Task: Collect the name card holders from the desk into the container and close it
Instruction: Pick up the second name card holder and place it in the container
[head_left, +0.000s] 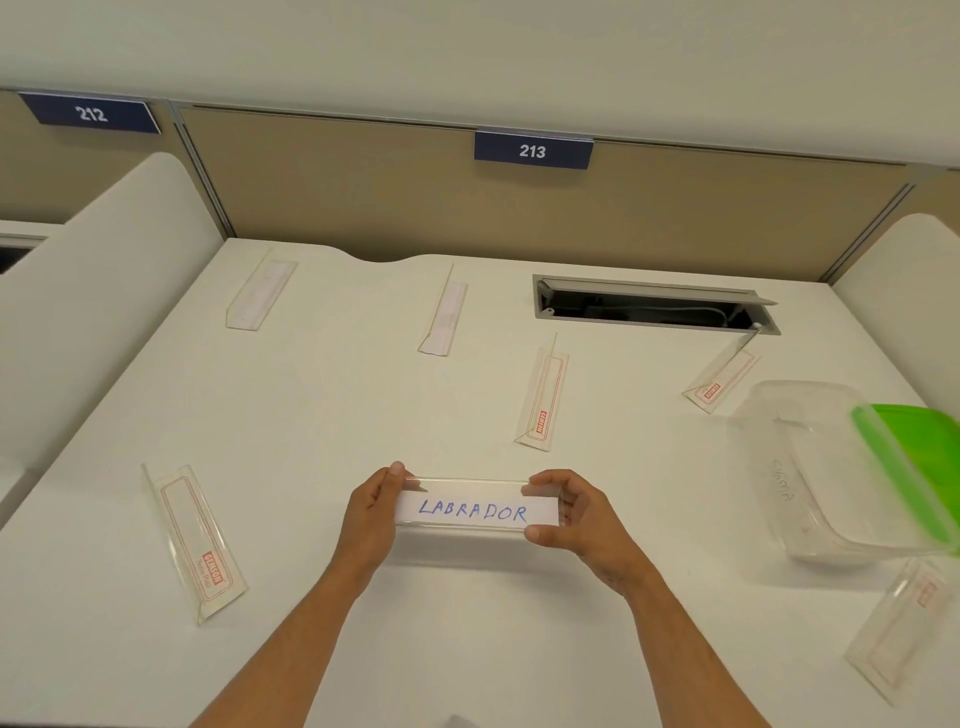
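Clear plastic makes up the name card holder (475, 512), a long folded sleeve with a white paper strip inside that reads LABRADOR in blue handwriting. It is held level above the near middle of the white surface (322, 415). The left hand (373, 512) pinches its left end, thumb on top and fingers curled behind; the right hand (574, 514) pinches the right end between thumb and fingertips (each grip narrow, closed onto the plastic). Six more holders lie scattered flat on the surface, several with red print. The transparent container (800, 467) sits at the right edge, its green lid (914, 467) tilted over its far side.
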